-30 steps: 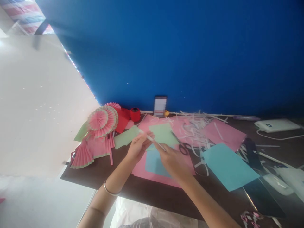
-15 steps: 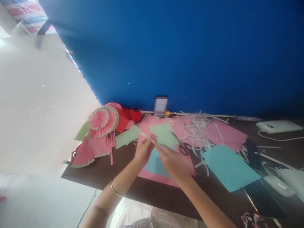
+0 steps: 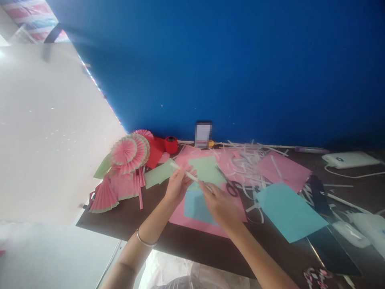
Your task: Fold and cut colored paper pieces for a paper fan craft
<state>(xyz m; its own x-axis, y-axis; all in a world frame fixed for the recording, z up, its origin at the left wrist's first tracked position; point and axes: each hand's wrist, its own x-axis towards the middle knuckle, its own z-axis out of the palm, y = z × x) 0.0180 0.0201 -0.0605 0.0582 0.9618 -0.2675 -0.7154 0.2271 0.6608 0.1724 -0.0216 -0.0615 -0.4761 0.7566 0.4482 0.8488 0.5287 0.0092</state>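
Observation:
A thin pale rolled stick [image 3: 191,176] slants between my two hands above the papers. My left hand [image 3: 179,184] has its fingers closed round the stick's upper left part. My right hand [image 3: 217,198] pinches its lower right end. Beneath the hands lie a light green sheet [image 3: 207,168], a blue sheet [image 3: 197,206] and a large pink sheet [image 3: 239,204]. Dark-handled scissors [image 3: 231,188] rest just right of the green sheet. Another green piece [image 3: 158,173] lies left of my left hand.
Pink pleated paper fans [image 3: 124,150] stand at the left beside a red tape roll [image 3: 171,145]. White paper strips [image 3: 246,162] pile up behind the right hand. A turquoise sheet [image 3: 293,210], a pink sheet [image 3: 285,170] and a white device [image 3: 350,159] lie to the right.
My left hand has shifted slightly left and down along the stick, away from my right hand, and more of the stick shows between them.

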